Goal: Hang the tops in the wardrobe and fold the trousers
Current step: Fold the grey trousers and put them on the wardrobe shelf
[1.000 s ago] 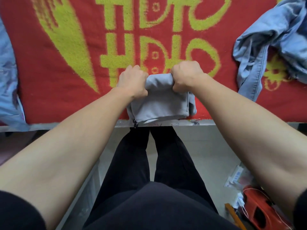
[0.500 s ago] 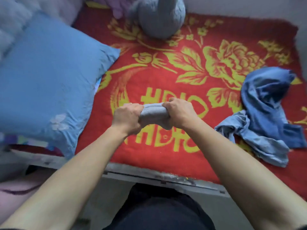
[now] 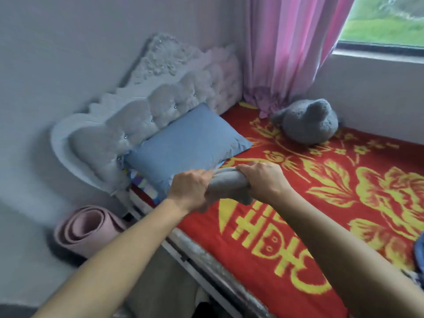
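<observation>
Folded grey trousers [image 3: 226,182]: rolled bundle held between the grips, one end in each. The left grip [image 3: 190,192] and the right grip [image 3: 263,179] both curl tight round it. Red blanket [image 3: 286,237] below the grips; blue pillow [image 3: 183,148] just beyond the left grip; grey plush toy [image 3: 307,121] well beyond the right grip.

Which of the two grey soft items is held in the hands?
The folded grey trousers, gripped at either end by the left hand and right hand; the grey plush toy lies untouched by the pink curtain.
</observation>
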`<state>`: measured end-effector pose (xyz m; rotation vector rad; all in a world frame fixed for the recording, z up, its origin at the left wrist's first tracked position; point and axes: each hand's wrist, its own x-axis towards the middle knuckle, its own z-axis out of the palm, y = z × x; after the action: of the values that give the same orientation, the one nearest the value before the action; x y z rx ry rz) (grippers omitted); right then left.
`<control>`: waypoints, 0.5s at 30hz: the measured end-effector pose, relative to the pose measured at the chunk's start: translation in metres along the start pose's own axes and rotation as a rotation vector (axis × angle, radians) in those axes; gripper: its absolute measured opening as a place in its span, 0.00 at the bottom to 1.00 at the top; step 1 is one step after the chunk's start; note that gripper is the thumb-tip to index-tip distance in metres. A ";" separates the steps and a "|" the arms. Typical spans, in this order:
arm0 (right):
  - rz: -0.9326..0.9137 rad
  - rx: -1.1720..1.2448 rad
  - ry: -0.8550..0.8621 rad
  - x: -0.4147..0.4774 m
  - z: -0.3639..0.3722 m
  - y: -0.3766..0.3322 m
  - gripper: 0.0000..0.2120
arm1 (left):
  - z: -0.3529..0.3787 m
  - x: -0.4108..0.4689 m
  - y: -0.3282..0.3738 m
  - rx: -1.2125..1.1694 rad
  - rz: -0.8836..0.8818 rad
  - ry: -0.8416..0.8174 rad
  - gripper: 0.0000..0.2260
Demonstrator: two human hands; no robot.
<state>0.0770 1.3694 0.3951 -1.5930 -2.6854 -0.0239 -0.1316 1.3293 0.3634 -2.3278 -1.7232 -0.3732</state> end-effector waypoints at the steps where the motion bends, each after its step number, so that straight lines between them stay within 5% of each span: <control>1: -0.042 0.025 -0.010 -0.006 0.006 -0.014 0.23 | -0.005 -0.020 -0.002 0.025 -0.042 -0.058 0.25; 6: -0.302 0.061 -0.054 -0.026 0.018 -0.104 0.23 | -0.049 -0.130 -0.020 0.145 -0.327 -0.310 0.24; 15: -0.741 0.026 0.106 -0.076 -0.063 -0.321 0.26 | -0.205 -0.329 -0.060 0.404 -0.701 -0.194 0.26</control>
<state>-0.1683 1.1476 0.4547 -0.4936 -2.9852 -0.0788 -0.2958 0.9839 0.4496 -1.4743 -2.4066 0.1019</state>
